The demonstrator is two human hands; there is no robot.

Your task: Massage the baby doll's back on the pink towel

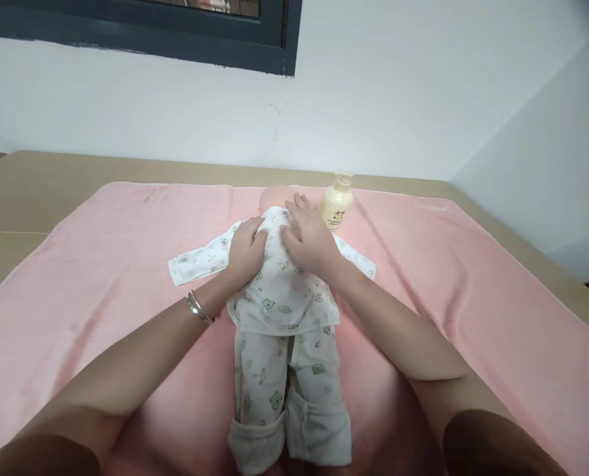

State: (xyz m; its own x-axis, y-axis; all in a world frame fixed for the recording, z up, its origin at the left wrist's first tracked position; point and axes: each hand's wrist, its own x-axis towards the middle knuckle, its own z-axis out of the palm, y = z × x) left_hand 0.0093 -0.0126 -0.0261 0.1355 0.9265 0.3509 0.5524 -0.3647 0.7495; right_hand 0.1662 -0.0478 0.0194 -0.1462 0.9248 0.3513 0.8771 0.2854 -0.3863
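A baby doll lies on the pink blanket with its head toward the wall. It wears a white long-sleeved top with small printed animals and matching trousers with turned-up cuffs. My left hand rests on the left side of the top near the shoulder, fingers laid flat. Across the upper right of the top lies my right hand, fingers stretched toward the doll's head and thumb apart. Neither hand grips anything that I can see. The doll's sleeves spread out to both sides.
A pale yellow pump bottle stands just beyond my right hand, beside the doll's head. The pink blanket covers most of the wooden table. A white wall with a dark window frame rises behind it.
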